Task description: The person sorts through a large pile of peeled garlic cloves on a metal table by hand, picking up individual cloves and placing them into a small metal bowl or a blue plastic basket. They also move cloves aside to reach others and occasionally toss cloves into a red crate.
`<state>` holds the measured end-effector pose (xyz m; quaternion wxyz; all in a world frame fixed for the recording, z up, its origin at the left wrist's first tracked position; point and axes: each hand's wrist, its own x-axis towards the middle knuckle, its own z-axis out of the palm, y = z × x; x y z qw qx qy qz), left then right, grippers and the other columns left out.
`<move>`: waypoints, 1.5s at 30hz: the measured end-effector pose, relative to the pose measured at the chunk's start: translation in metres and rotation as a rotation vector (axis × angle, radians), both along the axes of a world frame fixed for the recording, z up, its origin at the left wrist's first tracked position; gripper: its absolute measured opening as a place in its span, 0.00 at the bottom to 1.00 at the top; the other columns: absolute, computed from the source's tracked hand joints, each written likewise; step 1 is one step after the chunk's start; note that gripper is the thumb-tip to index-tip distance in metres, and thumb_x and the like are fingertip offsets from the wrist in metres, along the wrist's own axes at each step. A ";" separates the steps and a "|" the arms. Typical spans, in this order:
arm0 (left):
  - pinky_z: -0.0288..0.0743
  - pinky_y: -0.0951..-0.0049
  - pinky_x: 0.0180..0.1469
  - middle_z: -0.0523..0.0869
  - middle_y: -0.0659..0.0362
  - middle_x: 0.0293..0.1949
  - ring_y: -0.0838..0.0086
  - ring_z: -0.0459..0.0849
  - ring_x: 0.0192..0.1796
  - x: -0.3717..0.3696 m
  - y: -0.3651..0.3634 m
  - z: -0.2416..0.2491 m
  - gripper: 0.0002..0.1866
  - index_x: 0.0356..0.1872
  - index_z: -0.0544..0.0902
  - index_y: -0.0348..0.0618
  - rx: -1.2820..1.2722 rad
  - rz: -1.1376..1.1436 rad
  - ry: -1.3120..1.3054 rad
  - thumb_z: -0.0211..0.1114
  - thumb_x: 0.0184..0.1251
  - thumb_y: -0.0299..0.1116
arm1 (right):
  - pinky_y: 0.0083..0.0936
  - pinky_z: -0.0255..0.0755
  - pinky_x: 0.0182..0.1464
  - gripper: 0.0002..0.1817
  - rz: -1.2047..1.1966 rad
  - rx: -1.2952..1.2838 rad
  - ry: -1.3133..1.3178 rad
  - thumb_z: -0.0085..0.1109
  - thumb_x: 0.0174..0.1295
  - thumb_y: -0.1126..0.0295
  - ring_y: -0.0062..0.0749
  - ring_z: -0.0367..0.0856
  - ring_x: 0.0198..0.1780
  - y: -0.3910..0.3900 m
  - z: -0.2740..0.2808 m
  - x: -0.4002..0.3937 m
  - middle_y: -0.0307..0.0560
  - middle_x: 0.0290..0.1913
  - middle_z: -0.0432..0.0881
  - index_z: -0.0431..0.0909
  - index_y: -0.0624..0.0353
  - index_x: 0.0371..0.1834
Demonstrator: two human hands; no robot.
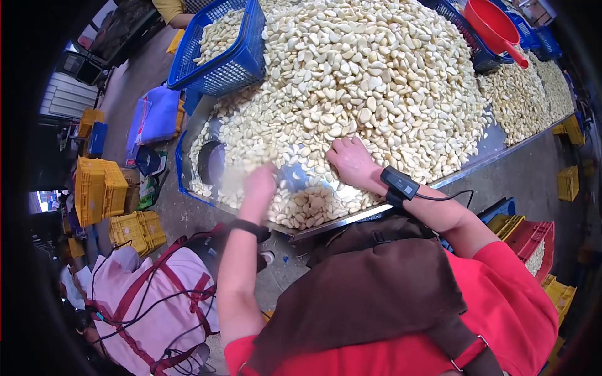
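Note:
A big heap of pale peeled garlic cloves (370,69) covers the metal table (486,150). My right hand (354,161) rests against the heap's near edge, its fingers curled down among the cloves; what they hold, if anything, is hidden. My left hand (259,183) is smeared by motion above the thin layer of cloves at the table's near left, so its fingers do not show clearly. Between my hands lies a patch of bare metal, with a small pile of darker cloves (307,207) at the front edge. A round hole (212,160) opens in the table's left end.
A blue basket (219,81) of cloves stands at the back left. A red scoop (492,28) lies over another blue basket at the back right. Yellow crates (97,191) stand on the floor. A person in a pink garment (163,288) is close on my left; another person's arm (179,19) shows behind.

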<state>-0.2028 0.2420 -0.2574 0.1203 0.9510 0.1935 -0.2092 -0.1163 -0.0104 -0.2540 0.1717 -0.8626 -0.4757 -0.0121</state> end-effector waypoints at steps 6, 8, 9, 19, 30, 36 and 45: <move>0.65 0.81 0.19 0.83 0.60 0.26 0.81 0.74 0.19 0.012 -0.026 0.024 0.17 0.46 0.79 0.41 -1.117 0.549 -0.104 0.55 0.70 0.45 | 0.38 0.70 0.39 0.07 -0.237 0.313 0.498 0.57 0.51 0.69 0.48 0.76 0.36 0.003 0.034 0.006 0.52 0.30 0.75 0.75 0.62 0.27; 0.61 0.85 0.18 0.79 0.63 0.24 0.83 0.72 0.19 0.017 -0.055 0.041 0.23 0.45 0.78 0.42 -1.396 0.693 -0.059 0.48 0.73 0.54 | 0.39 0.71 0.37 0.10 -0.221 0.292 0.895 0.59 0.53 0.66 0.48 0.77 0.34 0.013 0.049 0.009 0.53 0.30 0.76 0.76 0.62 0.27; 0.61 0.86 0.18 0.78 0.64 0.23 0.83 0.72 0.19 0.021 -0.060 0.037 0.25 0.45 0.77 0.42 -1.561 0.751 -0.045 0.46 0.73 0.56 | 0.39 0.72 0.37 0.10 -0.207 0.297 0.774 0.59 0.53 0.66 0.48 0.78 0.33 0.016 0.061 0.011 0.53 0.30 0.76 0.76 0.62 0.28; 0.65 0.77 0.19 0.76 0.65 0.21 0.82 0.74 0.22 0.023 -0.050 0.008 0.08 0.41 0.79 0.45 -1.076 0.527 -0.072 0.59 0.65 0.36 | 0.38 0.77 0.40 0.10 0.196 -0.266 0.624 0.58 0.51 0.68 0.44 0.82 0.38 0.006 0.008 -0.049 0.56 0.35 0.79 0.78 0.63 0.32; 0.77 0.60 0.41 0.86 0.52 0.31 0.56 0.84 0.38 0.028 -0.077 0.015 0.08 0.36 0.82 0.47 -0.644 0.014 -0.344 0.59 0.61 0.37 | 0.34 0.70 0.40 0.07 -0.071 0.070 -0.090 0.57 0.48 0.74 0.41 0.75 0.38 -0.008 0.019 0.031 0.47 0.34 0.73 0.75 0.58 0.33; 0.76 0.56 0.42 0.86 0.52 0.38 0.53 0.84 0.40 0.029 -0.033 0.002 0.12 0.45 0.80 0.49 -0.023 0.134 -0.078 0.57 0.61 0.37 | 0.34 0.69 0.40 0.05 0.030 0.066 -0.069 0.55 0.49 0.74 0.40 0.75 0.38 -0.014 0.013 0.027 0.46 0.33 0.72 0.74 0.57 0.30; 0.68 0.80 0.24 0.80 0.64 0.25 0.82 0.73 0.21 0.023 -0.072 0.015 0.21 0.50 0.78 0.41 -1.076 0.534 -0.027 0.51 0.70 0.48 | 0.36 0.73 0.34 0.06 -0.180 0.288 0.533 0.56 0.57 0.69 0.44 0.79 0.30 0.000 0.006 0.016 0.50 0.29 0.79 0.76 0.60 0.28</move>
